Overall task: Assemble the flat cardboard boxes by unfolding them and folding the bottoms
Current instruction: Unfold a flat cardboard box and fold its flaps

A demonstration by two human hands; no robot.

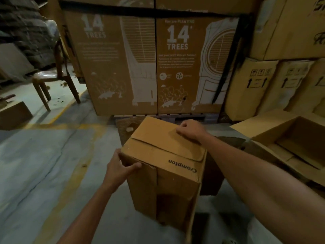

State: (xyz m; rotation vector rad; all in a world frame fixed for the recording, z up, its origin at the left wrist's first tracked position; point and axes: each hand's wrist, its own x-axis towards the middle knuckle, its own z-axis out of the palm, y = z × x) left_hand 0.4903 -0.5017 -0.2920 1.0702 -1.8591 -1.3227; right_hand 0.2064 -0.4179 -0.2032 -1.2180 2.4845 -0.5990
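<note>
- My left hand [121, 169] grips the near left top corner of the cardboard box [163, 166]: the thumb lies curled across the front face, and the other fingers wrap round the left side, where I cannot see them.
- My right hand [190, 130] rests on the box's top at its far right edge, fingers bent down over that edge; their tips are hidden behind it, so I cannot tell how firmly they hold.
- The box stands upright on the floor [44, 164] in front of me, its upturned end closed by folded flaps, one overlapping the next.
- "Crompton" is printed on the front face near the top right, reading upside down from where I look.
- The box's lower right corner melts into shadow, and what lies under it is too dark to make out.
- Just behind it lies a flat cardboard sheet [126, 127], mostly covered.
- To my right sits an open box [288, 138], cut off by the frame's edge.
- Beyond stand tall cartons [123, 67] printed "14 TREES"; the smaller text is blurred.
- At right are stacked cartons [255, 85] with upward arrows.
- A wooden chair [52, 80] stands at left.
</note>
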